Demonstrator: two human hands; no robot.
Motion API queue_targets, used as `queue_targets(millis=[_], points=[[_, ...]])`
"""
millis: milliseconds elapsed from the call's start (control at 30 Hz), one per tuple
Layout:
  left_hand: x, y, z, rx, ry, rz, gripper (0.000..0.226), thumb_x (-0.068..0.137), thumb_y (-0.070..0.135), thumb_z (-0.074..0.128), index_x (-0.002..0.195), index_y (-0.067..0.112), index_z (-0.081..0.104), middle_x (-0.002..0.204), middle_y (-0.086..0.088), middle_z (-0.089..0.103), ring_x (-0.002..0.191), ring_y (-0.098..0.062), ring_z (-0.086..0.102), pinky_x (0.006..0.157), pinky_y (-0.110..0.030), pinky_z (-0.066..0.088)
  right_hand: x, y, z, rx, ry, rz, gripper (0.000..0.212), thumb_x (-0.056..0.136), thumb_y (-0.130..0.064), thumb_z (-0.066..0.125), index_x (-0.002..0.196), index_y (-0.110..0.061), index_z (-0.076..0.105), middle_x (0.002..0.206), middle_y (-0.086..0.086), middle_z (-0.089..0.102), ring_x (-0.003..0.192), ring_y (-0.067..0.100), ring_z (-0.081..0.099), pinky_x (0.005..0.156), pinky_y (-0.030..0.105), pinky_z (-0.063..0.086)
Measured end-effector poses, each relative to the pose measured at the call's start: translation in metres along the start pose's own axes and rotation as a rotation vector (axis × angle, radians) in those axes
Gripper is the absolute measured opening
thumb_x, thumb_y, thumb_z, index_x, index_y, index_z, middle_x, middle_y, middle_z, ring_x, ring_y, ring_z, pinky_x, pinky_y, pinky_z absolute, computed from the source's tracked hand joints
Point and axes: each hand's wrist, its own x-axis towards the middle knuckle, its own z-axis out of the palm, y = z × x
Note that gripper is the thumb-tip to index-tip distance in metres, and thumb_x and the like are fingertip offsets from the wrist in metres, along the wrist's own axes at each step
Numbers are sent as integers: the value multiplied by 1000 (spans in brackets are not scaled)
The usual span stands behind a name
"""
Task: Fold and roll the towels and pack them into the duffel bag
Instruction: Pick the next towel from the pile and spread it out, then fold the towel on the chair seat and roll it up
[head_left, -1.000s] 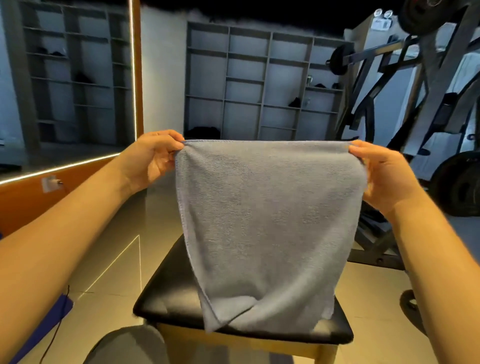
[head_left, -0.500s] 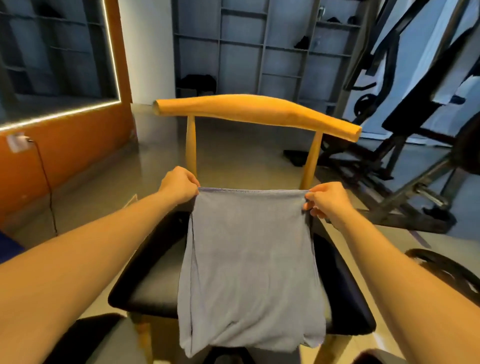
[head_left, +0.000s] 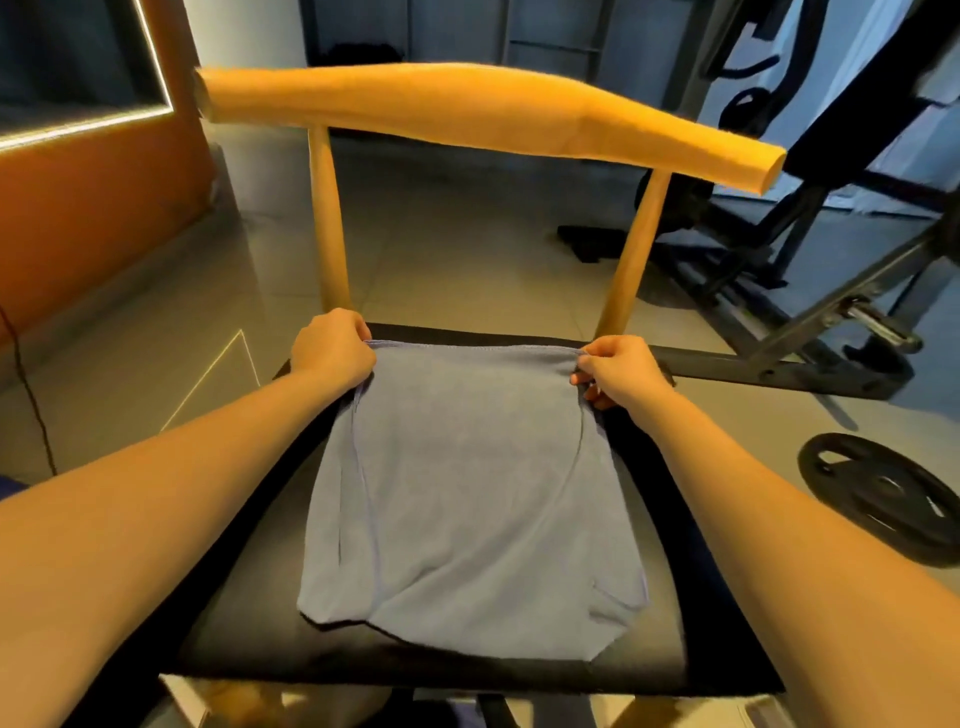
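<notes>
A grey-blue towel (head_left: 467, 499) lies spread on the black seat (head_left: 685, 597) of a wooden chair, folded double with its near edge rumpled. My left hand (head_left: 332, 345) pinches the towel's far left corner, and my right hand (head_left: 618, 369) pinches the far right corner. Both hands sit low at the back of the seat, just in front of the chair's two back posts. No duffel bag is in view.
The chair's curved wooden backrest (head_left: 467, 109) spans the view above my hands. A black weight plate (head_left: 883, 493) lies on the tiled floor at right, beside a gym machine frame (head_left: 810, 322). An orange wall (head_left: 93, 208) stands at left.
I have lowered the towel from hanging in the air in front of me down onto the chair seat, where it now lies flat. Both hands kept hold of its top corners.
</notes>
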Motion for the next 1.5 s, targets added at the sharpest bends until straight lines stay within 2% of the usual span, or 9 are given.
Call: queue_targets(millis=[133,267,367,600,767,900,1067,1267,1500], points=[[-23,20,-21,128,-88,197,34,91,25,69,124,19,63,121,-7,61,106,-30,60,83,-41,52,-32,-7,-21,-8,-23,-84,18,98,-11,65,115,-13,58,97,12,69,77,24,72,46,21,53],[-95,58,-38,3,-399,450,33,94,38,67,124,23,67,119,4,67,105,-15,62,91,-33,52,-97,-5,-42,-121,-135,-142,10,98,-15,64,95,-6,68,75,8,65,59,16,60,45,21,48],[-144,68,-21,91,-527,523,32,100,37,57,126,19,65,127,-2,64,113,-22,60,97,-40,51,-147,3,-53,-204,-303,-105,20,97,-15,64,89,1,71,62,5,62,49,14,54,44,25,44],[-184,55,10,161,-416,454,35,107,35,34,110,13,61,119,-10,56,116,-31,52,93,-39,41,-221,19,-50,-221,-467,-80,25,95,-23,66,90,0,72,62,7,69,53,21,53,50,29,44],[-202,57,5,171,-438,454,53,110,42,27,153,14,41,162,-9,32,149,-25,27,119,-36,21,-234,32,-51,-126,-414,-94,20,97,-23,66,86,-7,71,60,7,68,46,15,49,48,24,44],[-202,54,9,154,-460,454,59,109,48,22,161,20,23,170,-4,14,156,-21,12,124,-37,9,-243,58,-77,70,-373,47,15,98,-15,63,94,-2,69,70,16,73,44,15,45,43,24,37],[-202,51,14,155,-442,443,62,108,52,21,162,22,19,170,-3,10,157,-21,9,127,-40,7,-253,64,-77,112,-542,168,18,98,-20,65,94,-2,66,82,22,75,43,14,44,42,23,32],[-200,50,15,121,-451,448,60,109,49,23,162,22,20,170,-3,11,157,-21,9,126,-39,6,-251,61,-58,107,-311,136,27,101,-23,61,83,-4,64,61,13,68,42,13,38,42,22,35],[-204,53,6,27,-413,447,55,109,43,33,157,16,36,165,-6,29,151,-23,25,122,-37,18,-252,69,-70,23,-294,148,36,100,-25,64,92,9,69,69,18,73,43,15,49,42,22,40]])
